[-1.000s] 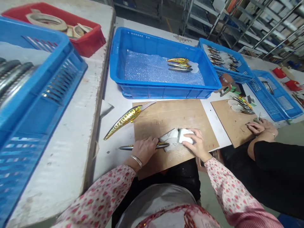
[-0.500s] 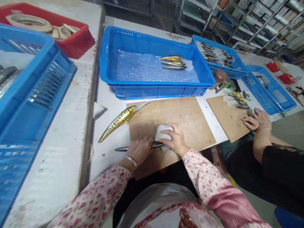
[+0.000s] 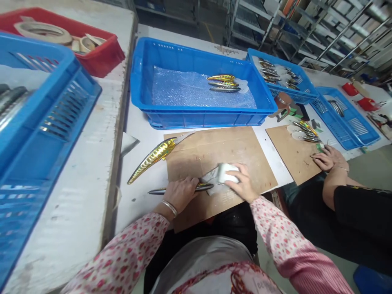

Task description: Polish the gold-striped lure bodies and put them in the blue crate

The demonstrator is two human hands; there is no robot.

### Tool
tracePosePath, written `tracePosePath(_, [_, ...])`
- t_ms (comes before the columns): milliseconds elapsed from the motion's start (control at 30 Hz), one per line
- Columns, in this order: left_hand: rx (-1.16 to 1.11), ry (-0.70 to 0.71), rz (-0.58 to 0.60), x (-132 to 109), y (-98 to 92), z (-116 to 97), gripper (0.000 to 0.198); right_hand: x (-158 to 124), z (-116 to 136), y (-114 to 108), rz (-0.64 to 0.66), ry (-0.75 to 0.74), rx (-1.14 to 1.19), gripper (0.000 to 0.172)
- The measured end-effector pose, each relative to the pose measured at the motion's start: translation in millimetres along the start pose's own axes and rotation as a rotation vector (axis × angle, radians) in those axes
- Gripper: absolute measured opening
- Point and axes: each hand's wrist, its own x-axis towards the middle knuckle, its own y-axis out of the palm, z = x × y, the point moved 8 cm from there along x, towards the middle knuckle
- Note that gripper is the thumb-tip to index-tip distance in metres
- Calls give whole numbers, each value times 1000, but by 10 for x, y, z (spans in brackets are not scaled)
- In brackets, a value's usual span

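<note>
Both hands are closed on something. Over the cardboard sheet [image 3: 241, 149], the left hand [image 3: 180, 195] holds a slim fishing lure [image 3: 204, 187], and the right hand [image 3: 243, 183] grips a white pad [image 3: 228, 173] just beside it. Pushing too hard could make the lure slip and scratch it.

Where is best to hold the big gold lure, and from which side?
Probably grip the gold fishing lure around its thick middle, from above: it lies on its side, tapers to the tail, and its clear lip rests on the cardboard.
</note>
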Motion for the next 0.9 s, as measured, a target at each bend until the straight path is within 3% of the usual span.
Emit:
tracePosePath(100, [-1,21,-9,9,-4,-13,23,-56,-119,-100,-28,60,-39,17])
tracePosePath(267, [13,11,-2,1,-12,6,24,113,54,225,68,21,-66,29])
tracePosePath(467, [-8,34,-20,22,-1,-6,22,-52,-88,-60,-65,49,-47,17])
tracePosePath(633, [-11,14,-20,13,8,27,25,178,140,307,100,-18,-89,31])
tracePosePath(700, [-15,11,-20,10,3,22,25,139,116,226,92,-35,-68,29])
tracePosePath(800, [-23,25,-25,22,-1,-3,21,-17,-49,-81,7,-7,-62,19])
tracePosePath(900, [-28,12,-25,33,-4,8,22,-10,-61,-84,49,-10,-107,24])
